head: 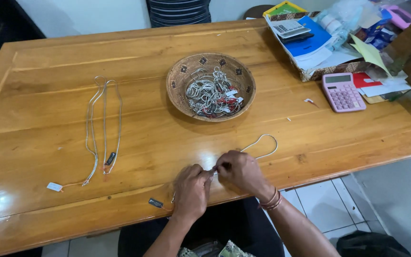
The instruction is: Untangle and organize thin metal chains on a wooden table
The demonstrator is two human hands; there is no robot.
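Both hands at near table edge: left hand (191, 190) and right hand (242, 172) pinch together on silver chain (262, 145), fingertips meeting, likely at clasp; chain loops right, small tag (156, 203) trailing left. Judged step: working clasp; next calls for fine fingertip control. Wooden table (48, 119); woven basket (211, 87) of chains; two laid-out necklaces (103, 128); pink calculator (342, 92). Nothing obstructs.

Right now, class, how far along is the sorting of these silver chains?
Done: two chains lie straightened on the table. In hand: the left hand and right hand pinch one chain between them. Left: a tangled pile of chains in the woven basket.
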